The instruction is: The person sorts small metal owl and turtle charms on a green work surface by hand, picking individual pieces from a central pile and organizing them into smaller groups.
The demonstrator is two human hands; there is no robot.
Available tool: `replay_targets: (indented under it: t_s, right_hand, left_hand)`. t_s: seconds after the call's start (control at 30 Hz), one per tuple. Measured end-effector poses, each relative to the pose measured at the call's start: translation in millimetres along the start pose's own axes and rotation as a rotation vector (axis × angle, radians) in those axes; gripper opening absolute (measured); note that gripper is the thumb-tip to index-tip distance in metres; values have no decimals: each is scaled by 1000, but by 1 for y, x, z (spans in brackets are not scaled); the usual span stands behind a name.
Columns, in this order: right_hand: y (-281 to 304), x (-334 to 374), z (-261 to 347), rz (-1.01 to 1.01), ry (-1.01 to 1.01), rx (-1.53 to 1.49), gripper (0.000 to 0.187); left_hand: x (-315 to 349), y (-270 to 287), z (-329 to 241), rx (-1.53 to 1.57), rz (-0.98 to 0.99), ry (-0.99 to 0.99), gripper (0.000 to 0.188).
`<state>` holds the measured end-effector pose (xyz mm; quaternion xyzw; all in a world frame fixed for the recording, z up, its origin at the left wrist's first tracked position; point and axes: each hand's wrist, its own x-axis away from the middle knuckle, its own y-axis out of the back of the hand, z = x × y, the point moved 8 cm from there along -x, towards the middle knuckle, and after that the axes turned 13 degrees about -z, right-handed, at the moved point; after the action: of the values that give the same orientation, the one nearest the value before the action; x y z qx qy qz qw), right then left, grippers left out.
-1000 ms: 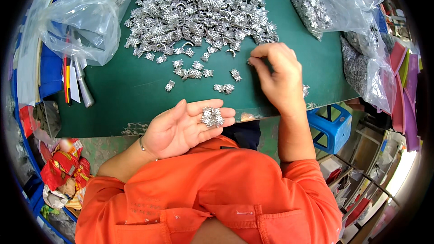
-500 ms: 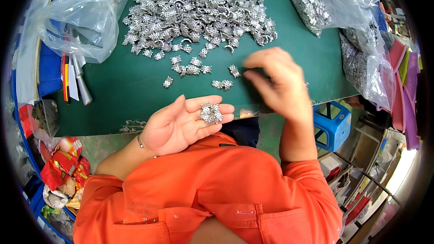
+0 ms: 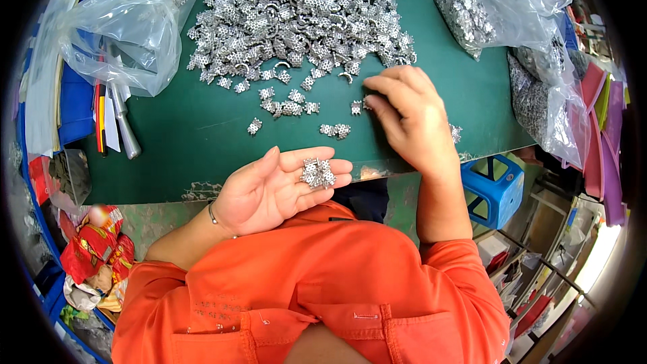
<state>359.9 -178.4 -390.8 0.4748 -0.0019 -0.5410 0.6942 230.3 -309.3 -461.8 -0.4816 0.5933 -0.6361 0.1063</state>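
My left hand (image 3: 259, 185) lies palm up near the table's front edge, its fingers stretched out. It holds a small cluster of perforated, curved silvery metal pieces (image 3: 317, 172) on its fingers. Over the table to the right, my right hand (image 3: 416, 118) points down with thumb and fingertips brought together on a small metal piece (image 3: 367, 102), mostly hidden by them. Another loose piece (image 3: 356, 107) lies just left of those fingertips. Several more metal pieces (image 3: 290, 107) are scattered between the hands and a large heap of the same pieces (image 3: 296, 17).
The green table (image 3: 168, 155) has a worn front edge. A clear plastic bag (image 3: 128, 40) and pens (image 3: 101, 118) are at the left. Filled clear bags (image 3: 472, 17) stand at the right. A blue stool (image 3: 495, 189) is below the table's right side.
My right hand has shifted slightly, and its fingertips have come down on a metal piece. The loose piece beside them has turned. My left hand keeps its cluster nearly still.
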Motion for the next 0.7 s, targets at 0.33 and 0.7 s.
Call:
replay_targets:
  t_s: [0.33, 0.7]
  right_hand:
    - [16, 0, -7, -64, -61, 1, 17]
    - [-1, 2, 5, -4, 42, 14, 17]
  left_hand:
    - [0, 1, 0, -11, 0, -5, 73]
    - [1, 0, -1, -15, -16, -10, 74]
